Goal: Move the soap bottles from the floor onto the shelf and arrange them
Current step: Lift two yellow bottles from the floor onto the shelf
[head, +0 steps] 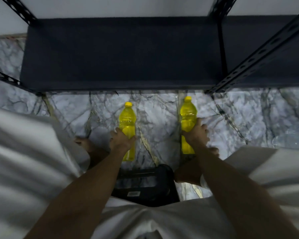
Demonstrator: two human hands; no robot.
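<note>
Nearest the camera, a pale garment (145,219) fills the bottom of the view, and below it a black stool (145,185) stands on the floor between the two forearms; the person seems to sit or crouch over it.

Past the stool, the left hand (120,140) curls round the left bottle (127,118) at about mid-body, with the thumb on the near side and the fingers wrapped behind. The right hand (197,133) grips the right bottle (188,112) the same way. Both bottles hold yellow liquid, have yellow caps, and point cap-first toward the shelf. Whether their bases touch the marble floor (159,118) or hang just above it cannot be told from this angle. A mid-body grip looks sensible here, since it balances a full bottle and leaves the base free to be set down upright. One in each hand halves the trips. A bare foot (83,144) shows just left of the left hand.

The bottles are well apart, with bare floor between them and ahead, so nothing blocks a lift forward.

Farther on, the dark shelf board (121,54) carries nothing visible. Its front edge lies just beyond the caps. The black slotted upright (259,54) at the right front corner stands near the right bottle's path, so that hand should probably keep inward of it. Another upright (5,78) marks the left corner.
</note>
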